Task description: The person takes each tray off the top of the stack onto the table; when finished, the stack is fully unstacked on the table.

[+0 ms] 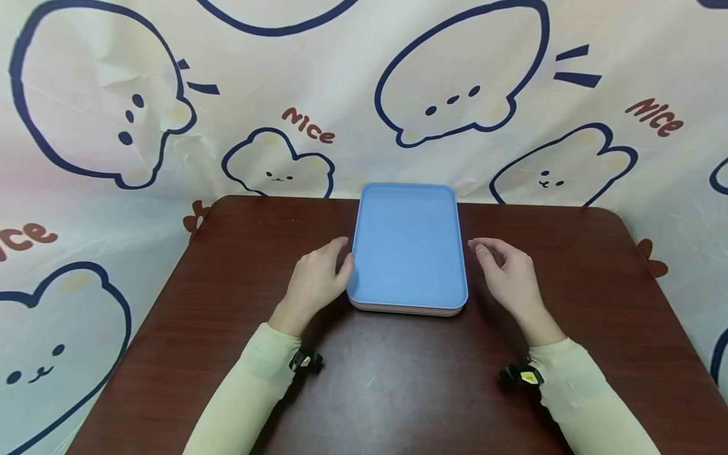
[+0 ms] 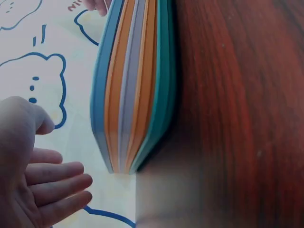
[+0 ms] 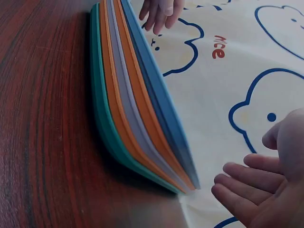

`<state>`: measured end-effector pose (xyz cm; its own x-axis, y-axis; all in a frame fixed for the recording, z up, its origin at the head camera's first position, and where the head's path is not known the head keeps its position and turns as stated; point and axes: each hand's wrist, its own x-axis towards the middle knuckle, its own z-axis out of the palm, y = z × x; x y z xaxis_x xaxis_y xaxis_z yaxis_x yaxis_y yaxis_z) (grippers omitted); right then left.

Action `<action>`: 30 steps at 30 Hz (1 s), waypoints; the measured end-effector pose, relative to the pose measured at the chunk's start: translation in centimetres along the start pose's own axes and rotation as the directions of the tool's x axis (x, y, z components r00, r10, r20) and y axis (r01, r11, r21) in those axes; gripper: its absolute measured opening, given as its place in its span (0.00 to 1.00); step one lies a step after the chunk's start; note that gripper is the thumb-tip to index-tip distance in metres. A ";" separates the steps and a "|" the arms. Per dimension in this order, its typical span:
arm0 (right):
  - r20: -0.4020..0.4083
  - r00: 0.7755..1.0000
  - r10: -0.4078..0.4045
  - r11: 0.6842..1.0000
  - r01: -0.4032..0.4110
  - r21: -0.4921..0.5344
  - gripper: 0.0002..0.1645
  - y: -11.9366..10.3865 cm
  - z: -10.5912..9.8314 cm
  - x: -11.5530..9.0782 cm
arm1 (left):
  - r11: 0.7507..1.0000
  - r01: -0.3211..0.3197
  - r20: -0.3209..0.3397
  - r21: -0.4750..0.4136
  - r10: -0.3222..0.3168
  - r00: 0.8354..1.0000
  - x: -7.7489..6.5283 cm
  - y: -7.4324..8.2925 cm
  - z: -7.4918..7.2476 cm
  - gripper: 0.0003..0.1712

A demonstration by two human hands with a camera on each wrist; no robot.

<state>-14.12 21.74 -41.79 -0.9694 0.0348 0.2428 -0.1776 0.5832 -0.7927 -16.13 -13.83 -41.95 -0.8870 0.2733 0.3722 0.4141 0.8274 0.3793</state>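
Observation:
A stack of rounded rectangular trays lies on the table, with a light blue tray [image 1: 408, 246] on top. Both wrist views show its layered side: an orange tray [image 2: 115, 104] under the blue, then a lavender tray [image 2: 128, 95], another orange tray [image 2: 145, 95] and a green tray [image 3: 105, 128] at the bottom. My left hand [image 1: 315, 278] is just left of the stack, fingers loosely extended and holding nothing; the left wrist view shows it apart from the trays. On the other side, my right hand [image 1: 512, 275] hovers a short way off, its fingers relaxed and around nothing.
The dark brown wooden table [image 1: 392, 385] has rounded far corners. Behind it and down its sides hangs a pale cloth [image 1: 352, 82] printed with cartoon bears and lettering. The stack sits near the table's far edge. A small black device is strapped at each wrist.

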 end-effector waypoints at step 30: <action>0.168 0.949 0.265 0.954 -0.284 0.100 0.27 2.6 3.6 1.4 | 0.874 0.406 0.049 -0.266 -0.408 0.912 0.5 -2.1 1.5 0.09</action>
<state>-16.58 20.41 -45.54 -0.9960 0.0516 -0.0735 0.0891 0.4650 -0.8808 -17.76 -14.71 -43.80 -0.9876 -0.0648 0.1433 0.0565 0.7040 0.7080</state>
